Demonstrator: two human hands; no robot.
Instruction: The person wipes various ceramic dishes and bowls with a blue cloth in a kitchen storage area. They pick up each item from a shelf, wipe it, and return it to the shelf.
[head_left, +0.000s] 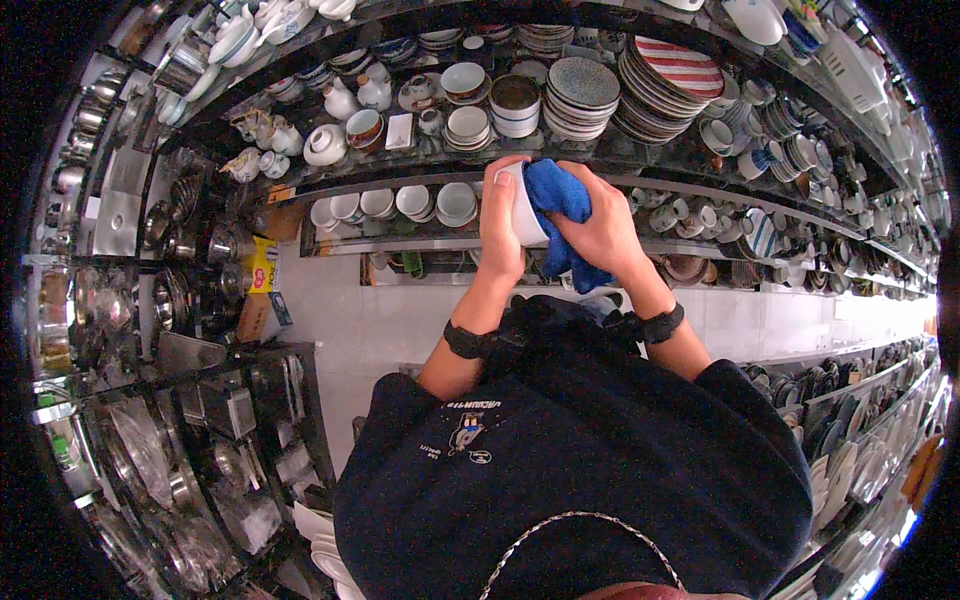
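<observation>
My left hand (500, 217) grips a white ceramic bowl (529, 225) from its outer side, the thumb near the rim. The bowl is tilted on its side, its opening facing right. A blue cloth (556, 195) is bunched at the bowl's mouth and hangs below it. My right hand (604, 217) holds the cloth against the inside of the bowl; some of its fingers are hidden by the cloth. Both hands are in front of the shelf edge. Behind them on the shelf stand a stack of white bowls with a blue line (515, 120) and a stack of patterned plates (583, 97).
Shelves of crockery run across the front, with red-striped plates (679, 67) and, lower down, white bowls (456, 202). Metalware fills the rack (225, 352) at the left. A yellow box (265, 266) is beside it. More plates stand in racks (847, 405) at the right.
</observation>
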